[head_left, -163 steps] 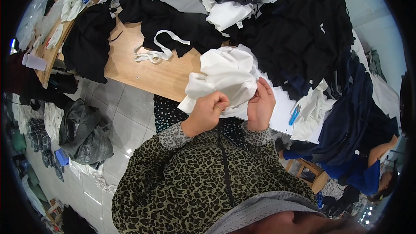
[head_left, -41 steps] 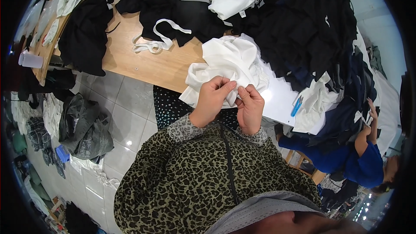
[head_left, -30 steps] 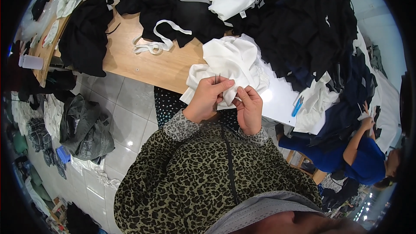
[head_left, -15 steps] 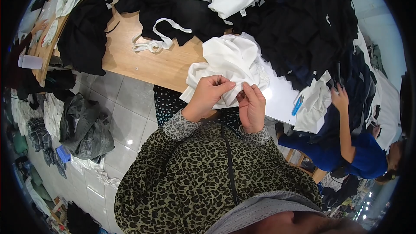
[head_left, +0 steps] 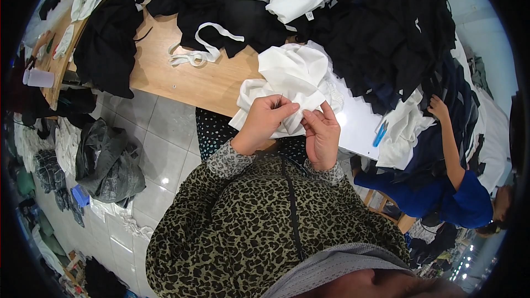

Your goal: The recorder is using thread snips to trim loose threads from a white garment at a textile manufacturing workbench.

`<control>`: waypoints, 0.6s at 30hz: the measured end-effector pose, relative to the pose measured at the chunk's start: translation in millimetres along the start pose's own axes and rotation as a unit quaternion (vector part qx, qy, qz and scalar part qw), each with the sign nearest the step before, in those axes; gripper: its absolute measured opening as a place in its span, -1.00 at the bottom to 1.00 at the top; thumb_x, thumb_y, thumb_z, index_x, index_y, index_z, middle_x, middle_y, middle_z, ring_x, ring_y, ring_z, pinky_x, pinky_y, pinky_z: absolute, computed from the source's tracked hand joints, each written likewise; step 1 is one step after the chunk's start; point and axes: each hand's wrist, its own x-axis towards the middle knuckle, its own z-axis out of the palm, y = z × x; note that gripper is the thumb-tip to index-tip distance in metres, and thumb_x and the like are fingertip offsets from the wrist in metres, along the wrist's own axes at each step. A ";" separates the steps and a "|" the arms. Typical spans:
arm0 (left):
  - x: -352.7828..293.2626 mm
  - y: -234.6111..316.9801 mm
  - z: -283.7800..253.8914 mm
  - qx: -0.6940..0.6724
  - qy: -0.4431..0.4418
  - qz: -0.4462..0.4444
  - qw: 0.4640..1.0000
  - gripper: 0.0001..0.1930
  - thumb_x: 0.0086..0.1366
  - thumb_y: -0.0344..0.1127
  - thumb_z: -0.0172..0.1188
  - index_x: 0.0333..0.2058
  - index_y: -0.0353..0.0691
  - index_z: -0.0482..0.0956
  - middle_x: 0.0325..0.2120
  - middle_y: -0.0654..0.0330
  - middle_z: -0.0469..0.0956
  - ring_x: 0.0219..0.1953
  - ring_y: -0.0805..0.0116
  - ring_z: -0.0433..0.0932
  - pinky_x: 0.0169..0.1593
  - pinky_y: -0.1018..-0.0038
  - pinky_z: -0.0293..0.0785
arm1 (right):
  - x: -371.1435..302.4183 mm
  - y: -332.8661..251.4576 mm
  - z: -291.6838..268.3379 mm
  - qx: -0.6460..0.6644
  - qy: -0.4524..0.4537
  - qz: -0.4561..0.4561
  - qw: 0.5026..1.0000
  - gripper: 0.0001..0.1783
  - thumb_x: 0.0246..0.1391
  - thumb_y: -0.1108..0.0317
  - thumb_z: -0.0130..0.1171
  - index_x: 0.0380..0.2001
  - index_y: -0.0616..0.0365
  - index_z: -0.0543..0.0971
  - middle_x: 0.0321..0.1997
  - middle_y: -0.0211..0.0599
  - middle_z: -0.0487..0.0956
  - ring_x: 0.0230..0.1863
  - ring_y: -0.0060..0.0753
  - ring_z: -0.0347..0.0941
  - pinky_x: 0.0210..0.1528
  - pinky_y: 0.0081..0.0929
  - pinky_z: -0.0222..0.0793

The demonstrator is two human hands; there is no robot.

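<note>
white cloth [head_left: 292,66]: bunched at the near edge of the table [head_left: 176,85], partly over the wood and partly over the white surface [head_left: 358,137] toward the right; a flap hangs over that edge.
how it handles: i judge it light, soft and limp, not slippery or fragile; it will fold wherever i let go, so i would pinch a single layer by its edge.
left hand [head_left: 266,120]: thumb and forefinger pressed together on the cloth; a thin dark point [head_left: 281,99] shows above the fingers, perhaps a small tool, though i cannot tell.
right hand [head_left: 322,137]: thumb and fingertips pinching the same cloth, just beside my left.
blue-handled snips [head_left: 380,133]: at the table's right end, against a crumpled white piece [head_left: 402,132].
white strap [head_left: 227,33]: looped on the wood, left of the cloth.
dark garments [head_left: 386,33]: heaped along the far edge and right corner, a co-worker's hand [head_left: 439,109] near them.
black plastic bag [head_left: 105,165]: slumped on the floor off the left end, contents hidden.
blue container [head_left: 81,196]: just beside the bag; inside not visible.
white tub [head_left: 40,78]: by the side table's near corner, contents hidden.
</note>
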 end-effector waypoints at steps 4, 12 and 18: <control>-0.3 -2.3 -0.4 -0.008 0.001 0.005 1.000 -0.84 0.15 -0.30 0.21 -0.44 -0.27 0.48 -0.62 0.42 0.40 -0.65 0.75 0.21 -0.61 0.77 0.07 | -0.2 -0.3 0.4 0.008 -0.003 0.006 1.000 -0.46 -0.04 0.64 0.11 0.06 0.44 0.25 -0.30 -0.21 0.53 -0.30 -0.50 0.46 -0.23 -0.61 0.40; 1.4 -12.9 6.1 -0.046 0.019 0.053 0.997 -0.84 0.17 -0.30 0.19 -0.45 -0.26 0.47 -0.63 0.43 0.36 -0.66 0.74 0.19 -0.61 0.77 0.07 | -1.3 -2.4 3.6 0.030 0.018 0.013 0.999 -0.37 -0.03 0.64 0.09 0.12 0.41 0.12 -0.30 -0.20 0.53 -0.30 -0.48 0.46 -0.22 -0.57 0.40; 1.9 -16.5 6.8 -0.047 0.037 0.096 0.994 -0.83 0.17 -0.29 0.19 -0.44 -0.28 0.48 -0.62 0.42 0.37 -0.64 0.74 0.20 -0.59 0.77 0.09 | -1.5 -4.1 7.1 0.066 0.021 0.004 0.998 -0.33 -0.02 0.63 0.08 0.15 0.29 0.05 -0.29 -0.18 0.52 -0.26 -0.47 0.45 -0.18 -0.57 0.38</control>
